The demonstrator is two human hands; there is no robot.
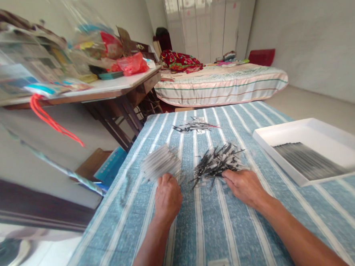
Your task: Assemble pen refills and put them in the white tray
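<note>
My left hand (167,194) rests knuckles-up on the blue striped cloth (207,227), fingers curled at the near edge of a pile of pale thin sticks (161,163). My right hand (243,185) lies at the near right edge of a heap of dark thin sticks (217,162), fingertips tucked into it. What either hand grips is hidden under the fingers. A smaller bunch of dark sticks (195,126) lies farther back on the cloth.
A white tray (330,133) at the right holds a neat row of dark sticks (308,161). A cluttered wooden table (117,86) stands at the left, with a red bag (133,64). A bed (222,84) stands behind.
</note>
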